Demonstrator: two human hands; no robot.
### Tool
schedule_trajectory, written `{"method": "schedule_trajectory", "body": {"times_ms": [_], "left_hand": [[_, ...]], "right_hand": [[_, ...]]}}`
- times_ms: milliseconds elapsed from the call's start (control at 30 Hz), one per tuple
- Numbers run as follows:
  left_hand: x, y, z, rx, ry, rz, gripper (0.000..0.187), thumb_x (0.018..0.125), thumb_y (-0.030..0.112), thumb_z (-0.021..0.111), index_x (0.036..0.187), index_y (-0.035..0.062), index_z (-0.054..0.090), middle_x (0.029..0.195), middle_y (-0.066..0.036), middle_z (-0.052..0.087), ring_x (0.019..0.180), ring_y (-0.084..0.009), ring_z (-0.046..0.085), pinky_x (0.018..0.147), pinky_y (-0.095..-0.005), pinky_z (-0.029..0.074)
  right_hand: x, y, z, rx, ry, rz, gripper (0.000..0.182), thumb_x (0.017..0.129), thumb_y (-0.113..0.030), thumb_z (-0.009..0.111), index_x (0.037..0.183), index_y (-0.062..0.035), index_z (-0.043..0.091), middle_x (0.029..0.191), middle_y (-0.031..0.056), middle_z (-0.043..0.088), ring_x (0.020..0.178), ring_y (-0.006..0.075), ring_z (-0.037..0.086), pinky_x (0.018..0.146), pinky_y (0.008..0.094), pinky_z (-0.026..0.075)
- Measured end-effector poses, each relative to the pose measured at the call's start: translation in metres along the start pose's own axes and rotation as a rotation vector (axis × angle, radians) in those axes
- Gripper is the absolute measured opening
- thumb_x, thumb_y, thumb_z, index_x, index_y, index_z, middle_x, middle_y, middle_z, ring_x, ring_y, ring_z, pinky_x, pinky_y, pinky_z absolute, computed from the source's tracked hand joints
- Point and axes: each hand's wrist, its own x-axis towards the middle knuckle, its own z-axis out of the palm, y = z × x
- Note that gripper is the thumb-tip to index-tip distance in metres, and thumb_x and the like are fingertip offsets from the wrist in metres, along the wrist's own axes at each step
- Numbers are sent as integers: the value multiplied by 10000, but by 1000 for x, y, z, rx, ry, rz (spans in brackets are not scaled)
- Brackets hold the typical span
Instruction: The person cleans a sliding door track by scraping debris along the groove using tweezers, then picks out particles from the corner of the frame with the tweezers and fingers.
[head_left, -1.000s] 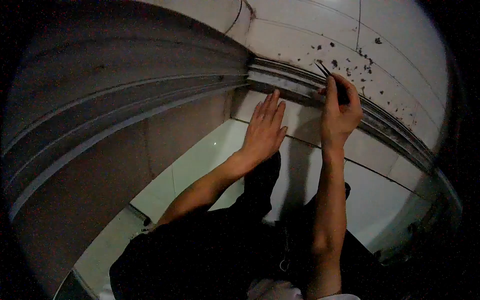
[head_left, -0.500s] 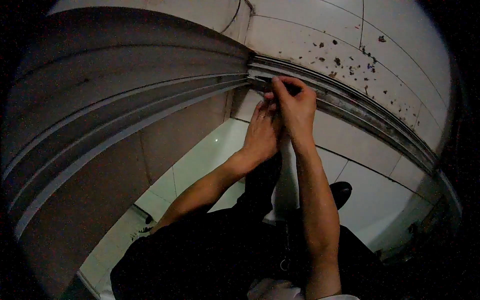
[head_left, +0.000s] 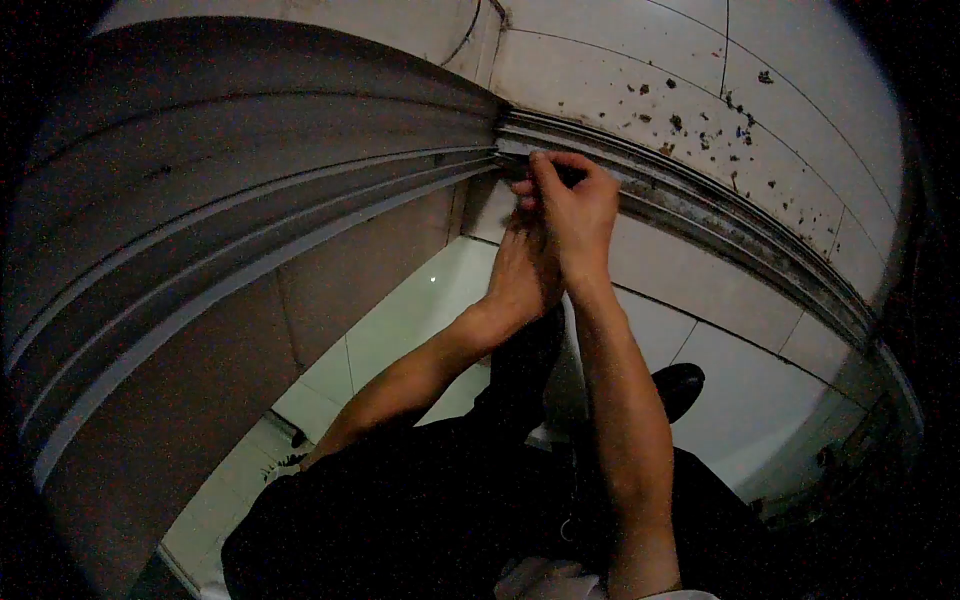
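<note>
My right hand (head_left: 575,205) is closed around a thin dark tool (head_left: 568,178) that is almost hidden by the fingers. Its fingertips press into the grey metal track (head_left: 700,205) where the track meets the corner. My left hand (head_left: 520,275) lies flat with fingers apart on the white tile wall just under the track. It holds nothing and is partly covered by my right hand.
Dark crumbs of debris (head_left: 700,130) lie scattered on the pale surface beyond the track. A ribbed grey frame (head_left: 250,200) runs along the left. Below are my black trousers (head_left: 420,500), a black shoe (head_left: 678,385) and a glossy white tile floor (head_left: 400,320).
My right hand has moved left along the track from the debris area to the corner, over my left hand. The tool's tip, plainly seen before, is now hidden. My left hand has stayed put.
</note>
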Motion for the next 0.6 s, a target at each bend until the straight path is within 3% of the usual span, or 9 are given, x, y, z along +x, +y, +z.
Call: {"method": "schedule_trajectory", "body": {"times_ms": [67,367,467,600], "left_hand": [[-1,-1,0,-10,-39,-14,504,853,276,672,1275,10,599,1246,-242,636,1204,-447,548,1060,-544,400],[-1,1,-4,2,-35,16,570,890,298,635,1379,22,538,1360,-241,578,1315,-442,478,1140,-533,344],[-4,-4,2,10,-3,47,603,892,305,642,1398,3,517,1371,-254,566,1323,-463,458,1155,-538,331],[-5,-6,7,89,-64,31,632,925,229,642,1447,-73,453,1556,-309,367,1456,-456,346,1211,-558,268]], "right_hand": [[-3,-7,3,27,5,25,251,991,-165,716,1028,83,701,811,130,741,695,156,723,582,264,563],[4,2,5,-18,-17,-12,225,997,-140,699,1009,84,700,862,125,734,728,177,740,619,267,577],[2,1,4,98,-36,11,207,993,-132,704,1016,74,703,874,128,731,753,177,738,645,270,584],[-3,-9,-17,227,-38,45,195,989,-123,709,1048,63,705,879,117,730,777,171,733,673,271,587]]}}
